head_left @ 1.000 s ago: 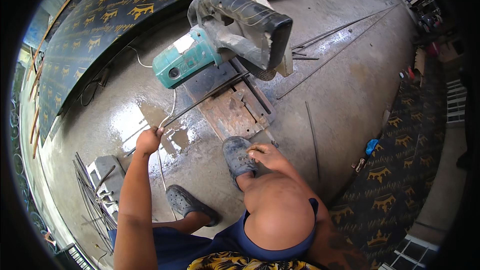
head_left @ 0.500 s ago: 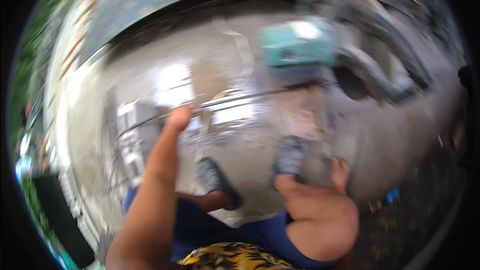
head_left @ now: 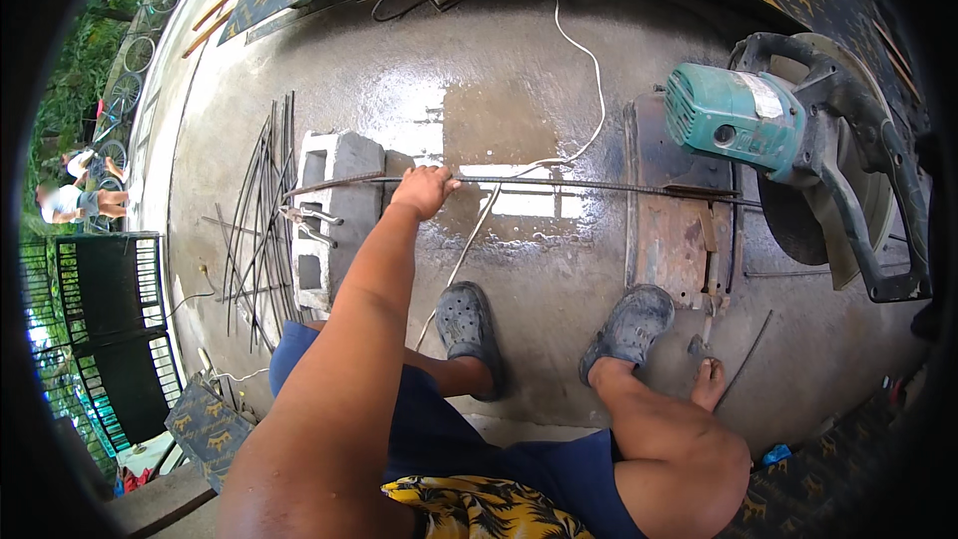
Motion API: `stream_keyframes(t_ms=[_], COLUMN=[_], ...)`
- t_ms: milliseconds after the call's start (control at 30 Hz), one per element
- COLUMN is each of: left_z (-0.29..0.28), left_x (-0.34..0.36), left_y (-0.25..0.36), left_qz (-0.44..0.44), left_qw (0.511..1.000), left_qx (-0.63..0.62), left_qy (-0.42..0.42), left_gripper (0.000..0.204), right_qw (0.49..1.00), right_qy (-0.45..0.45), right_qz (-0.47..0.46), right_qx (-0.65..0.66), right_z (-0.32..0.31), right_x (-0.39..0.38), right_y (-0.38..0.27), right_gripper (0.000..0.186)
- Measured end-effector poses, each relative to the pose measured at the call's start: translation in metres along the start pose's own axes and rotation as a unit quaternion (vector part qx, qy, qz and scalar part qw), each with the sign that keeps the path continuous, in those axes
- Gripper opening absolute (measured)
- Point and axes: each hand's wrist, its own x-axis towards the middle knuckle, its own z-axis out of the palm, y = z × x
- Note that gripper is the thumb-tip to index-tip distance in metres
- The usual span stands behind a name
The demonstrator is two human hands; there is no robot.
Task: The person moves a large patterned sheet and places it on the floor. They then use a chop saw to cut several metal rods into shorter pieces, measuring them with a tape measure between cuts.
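- Setting: wet concrete floor (head_left: 519, 70), outdoors, with dark patterned panels along the far edge and a black metal gate (head_left: 110, 329) at the left.
- Left hand (head_left: 424, 190): arm stretched forward, fingers closed around a long steel rod (head_left: 599, 185).
- Steel rod: lies level across the floor, its left end resting on a grey concrete block (head_left: 334, 210), its right end running onto the rusty base plate (head_left: 674, 230) of a cut-off saw.
- Cut-off saw (head_left: 788, 130): teal motor housing, black handle and guard, blade raised above the base plate.
- Right hand (head_left: 709, 384): low beside the right knee, fingertips touching the floor near a short rod piece (head_left: 748, 344); its grip cannot be told.
- Loose thin rods (head_left: 261, 210): a bundle on the floor left of the block.
- White cable (head_left: 584, 50): trails across the floor towards the rod.
- Feet: two grey clogs (head_left: 467, 324), planted near the base plate.
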Motion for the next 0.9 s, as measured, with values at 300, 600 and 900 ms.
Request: stream_keyframes(t_ms=[300,600,900], left_z=[0.015,0.017,0.012], left_x=[0.005,0.006,0.013], left_y=[-0.043,-0.043,-0.029], left_qz=[-0.003,0.039,0.038], left_qw=[1.0,0.998,0.999], left_qx=[-0.025,0.015,0.006], left_qy=[0.016,0.047,0.017], left_gripper=[0.046,0.036,0.036], right_qw=[0.915,0.742,0.93], right_qy=[0.262,-0.064,-0.25], right_qz=[-0.291,-0.248,-0.042], right_qx=[-0.102,-0.619,-0.264], right_z=[-0.135,-0.052,-0.048], right_x=[0.037,-0.024,0.033], right_y=[-0.243,-0.642,-0.596], right_gripper=[0.039,0.073,0.036])
